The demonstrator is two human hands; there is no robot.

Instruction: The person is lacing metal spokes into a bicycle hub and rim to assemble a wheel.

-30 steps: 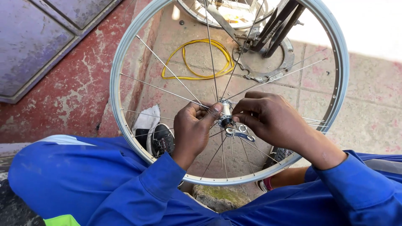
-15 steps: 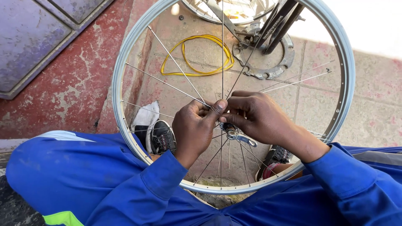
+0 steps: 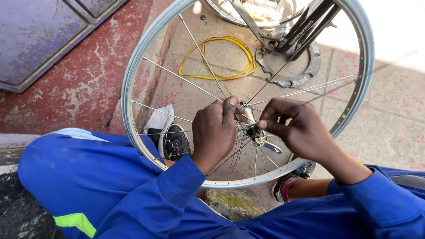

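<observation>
Partly laced: bicycle wheel (image 3: 133, 66) — spokes sparse from 12 to 3 o'clock. Left hand (image 3: 214, 130) closed about the hub (image 3: 253, 131); right hand (image 3: 299, 128) pinching a loose spoke (image 3: 318, 86).

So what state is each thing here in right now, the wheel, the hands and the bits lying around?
Bicycle wheel: upright, no tyre, some spokes loose at the rim end.
Hub: at the wheel's centre, between both hands.
Left hand: fingers pinched at the hub.
Right hand: fingers pinching a thin spoke by the hub.
Yellow cable: coiled on the ground.
Metal ring: flat on the pavement.
Black shoe: on the ground behind the spokes.
</observation>
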